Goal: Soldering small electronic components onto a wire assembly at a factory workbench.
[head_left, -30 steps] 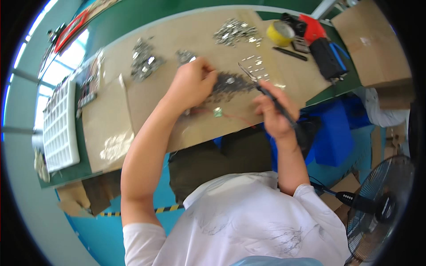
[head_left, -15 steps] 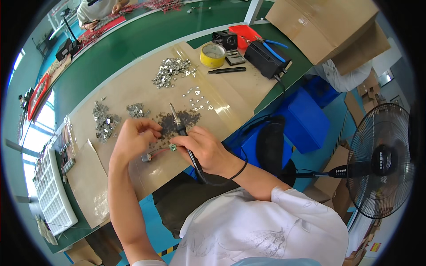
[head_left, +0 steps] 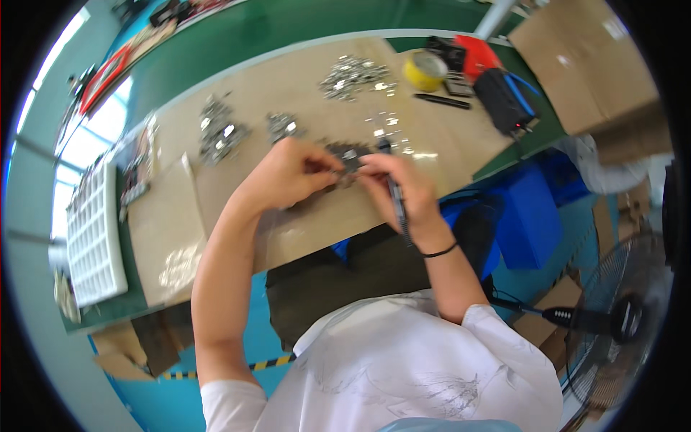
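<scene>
My right hand [head_left: 404, 189] is closed round a soldering iron [head_left: 396, 201], whose black handle slants down toward my wrist. Just left of it, the fingers of my left hand [head_left: 288, 173] are pinched together; motion blur hides what is in them. Both sets of fingertips nearly meet above a scatter of small dark parts [head_left: 332, 147] on the brown board [head_left: 302, 234]. A small greyish piece [head_left: 350, 155] shows between the hands, too blurred to name. Beyond my left hand lies a little heap of silvery metal parts [head_left: 283, 124].
Larger metal heaps lie at left [head_left: 219, 133] and far [head_left: 353, 78]. A yellow tape roll [head_left: 425, 70], black pen-like tool [head_left: 443, 101] and black power unit [head_left: 502, 101] stand at far right, near a cardboard box [head_left: 586, 65]. A white compartment tray [head_left: 97, 237] sits left; a fan [head_left: 622, 320] right.
The view has shifted, so the bench sits further right and higher. My hands have come closer together, over the dark parts. The green circuit board with wires, seen by my right fingers before, cannot be made out.
</scene>
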Tool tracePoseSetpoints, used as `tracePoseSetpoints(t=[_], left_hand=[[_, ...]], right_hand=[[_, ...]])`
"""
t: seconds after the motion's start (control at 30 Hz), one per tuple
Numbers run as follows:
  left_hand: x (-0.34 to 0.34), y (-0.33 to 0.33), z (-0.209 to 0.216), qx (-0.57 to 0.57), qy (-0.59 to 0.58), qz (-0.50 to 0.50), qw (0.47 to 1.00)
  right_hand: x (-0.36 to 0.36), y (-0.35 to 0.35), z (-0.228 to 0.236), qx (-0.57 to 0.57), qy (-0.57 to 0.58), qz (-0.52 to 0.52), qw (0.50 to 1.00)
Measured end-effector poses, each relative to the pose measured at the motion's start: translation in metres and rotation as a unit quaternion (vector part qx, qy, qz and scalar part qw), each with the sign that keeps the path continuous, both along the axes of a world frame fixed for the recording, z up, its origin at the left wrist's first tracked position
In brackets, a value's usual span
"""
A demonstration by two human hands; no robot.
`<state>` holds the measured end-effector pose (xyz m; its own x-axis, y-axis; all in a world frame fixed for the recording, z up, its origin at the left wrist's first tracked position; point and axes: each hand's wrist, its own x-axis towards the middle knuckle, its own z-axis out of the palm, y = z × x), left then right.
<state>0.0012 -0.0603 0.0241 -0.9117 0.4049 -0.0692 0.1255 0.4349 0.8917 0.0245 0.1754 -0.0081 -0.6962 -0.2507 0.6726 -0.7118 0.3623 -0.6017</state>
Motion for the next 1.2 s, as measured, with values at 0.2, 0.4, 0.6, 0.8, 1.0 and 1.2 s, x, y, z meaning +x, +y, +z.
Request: tracePoseSetpoints(t=[0.2,0.4,0.6,0.8,1.0,1.2], left_hand=[[0.002,0.008,0.007,-0.036,-0.007,0.037,0.999],[0.001,0.013,-0.008,-0.075,0.076,0.108,0.988],[0.001,0.014,-0.012,-0.179,0.171,0.101,0.964],[0.002,0.015,-0.013,-0.195,0.176,0.09,0.961],[0.003,0.017,-0.015,-0.192,0.188,0.108,0.957],[0.003,0.024,-0.018,-0.195,0.213,0.108,0.951]], right_hand=[[0.003,0.0,-0.008,-0.004,-0.042,-0.004,0.999],[0.01,-0.014,-0.003,0.009,-0.033,0.022,0.999],[0.004,0.005,-0.002,-0.099,-0.186,0.049,0.976],[-0.003,0.022,-0.01,-0.118,-0.124,0.056,0.984],[0.001,0.02,-0.01,-0.145,-0.158,0.017,0.977],[-0.003,0.021,-0.011,-0.14,-0.175,0.012,0.975]])
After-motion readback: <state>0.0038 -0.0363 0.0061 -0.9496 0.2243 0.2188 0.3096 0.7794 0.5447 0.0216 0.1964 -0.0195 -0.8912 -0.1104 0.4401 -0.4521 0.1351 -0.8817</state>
